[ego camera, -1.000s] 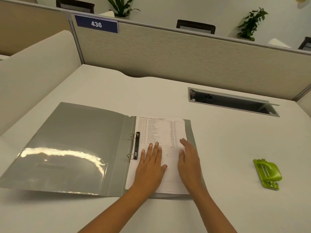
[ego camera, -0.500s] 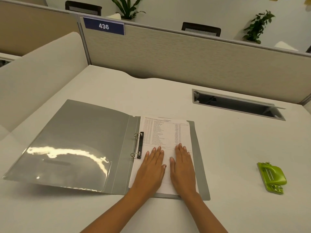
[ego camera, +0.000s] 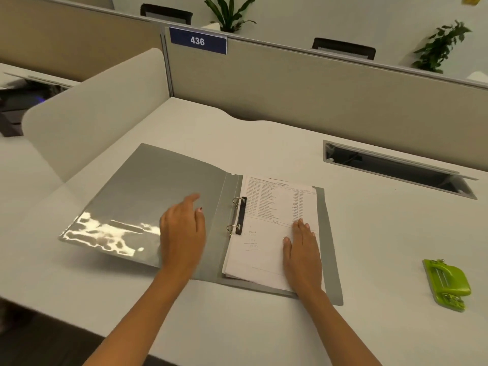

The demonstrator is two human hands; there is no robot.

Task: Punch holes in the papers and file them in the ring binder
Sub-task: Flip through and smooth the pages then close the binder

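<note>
A grey ring binder (ego camera: 148, 191) lies open on the white desk (ego camera: 383, 233). A stack of printed papers (ego camera: 274, 207) rests on its right half, beside the two metal rings (ego camera: 236, 215). My right hand (ego camera: 303, 249) lies flat on the papers' right side, fingers together. Over the binder's left cover, near the spine, my left hand (ego camera: 182, 233) hovers with fingers loosely spread and nothing in it. The green hole punch (ego camera: 447, 283) sits alone on the desk at the right, well apart from both hands.
A grey partition (ego camera: 290, 83) with a "436" sign (ego camera: 198, 40) bounds the desk's far side. A white curved divider (ego camera: 92, 112) stands at the left. An open cable slot (ego camera: 396, 170) is set into the desk at the back right.
My left hand has left the papers and moved left over the binder's open cover. My right hand has shifted right on the papers. The camera has turned a little to the left.
</note>
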